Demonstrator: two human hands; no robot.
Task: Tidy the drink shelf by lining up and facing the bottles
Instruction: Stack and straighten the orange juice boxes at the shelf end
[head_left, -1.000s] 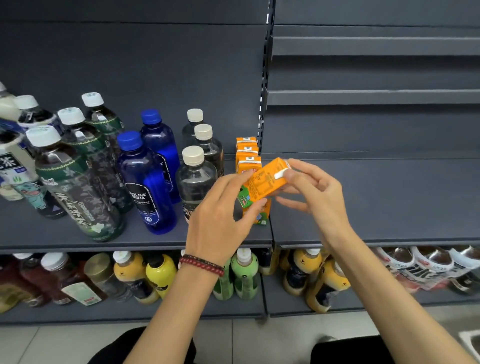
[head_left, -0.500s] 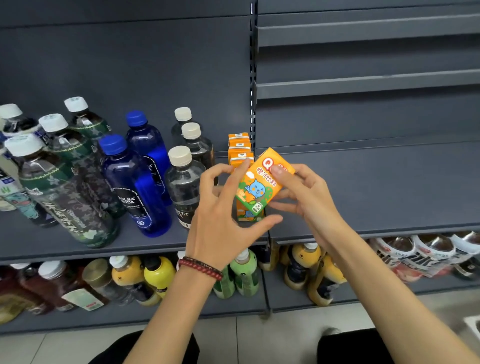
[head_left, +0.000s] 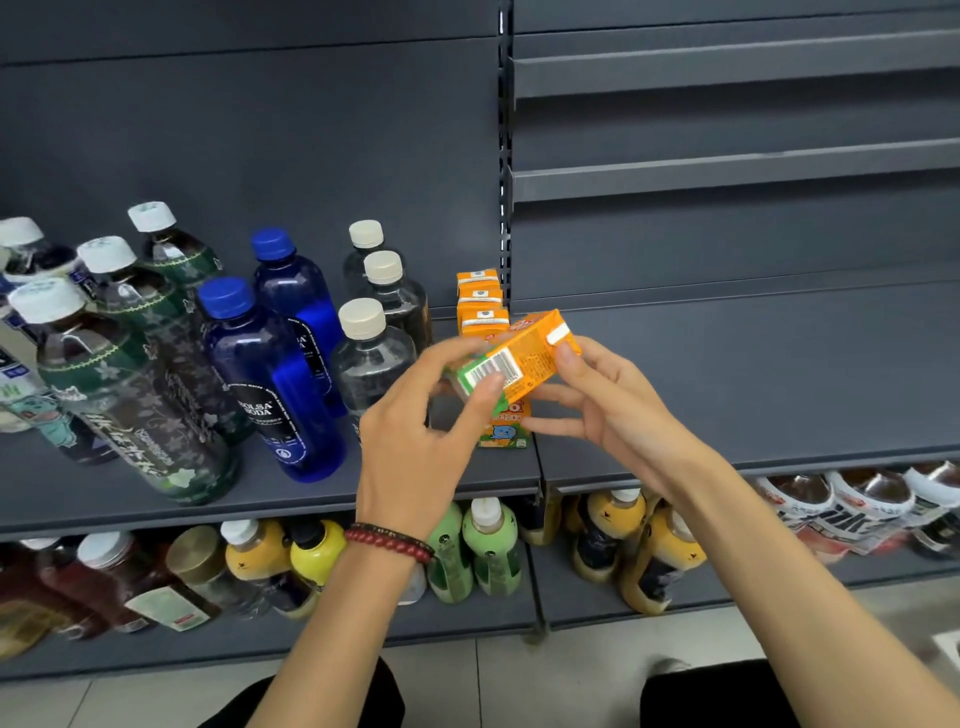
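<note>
Both my hands hold a small orange juice carton (head_left: 519, 358) tilted in the air above the middle shelf (head_left: 260, 499), its barcode side towards me. My left hand (head_left: 421, 441) pinches its lower green end, and my right hand (head_left: 608, 410) pinches its upper end by the white straw. Behind it a row of like orange cartons (head_left: 480, 306) runs back along the shelf's right end, and one more carton (head_left: 504, 428) stands at the front below my hands. To the left stand clear bottles (head_left: 371, 358), blue bottles (head_left: 270, 374) and dark tea bottles (head_left: 119, 384).
The shelf (head_left: 753, 374) to the right of the upright post (head_left: 503, 156) is bare. Below, a lower shelf holds yellow bottles (head_left: 639, 545), green bottles (head_left: 488, 545), brown bottles (head_left: 104, 582) and lying bottles (head_left: 852, 504) at the right. Tiled floor (head_left: 519, 670) lies underneath.
The carton has been turned in my hands: its cartoon front faced me half a second ago, now the barcode side does. My hands stay at the same spot.
</note>
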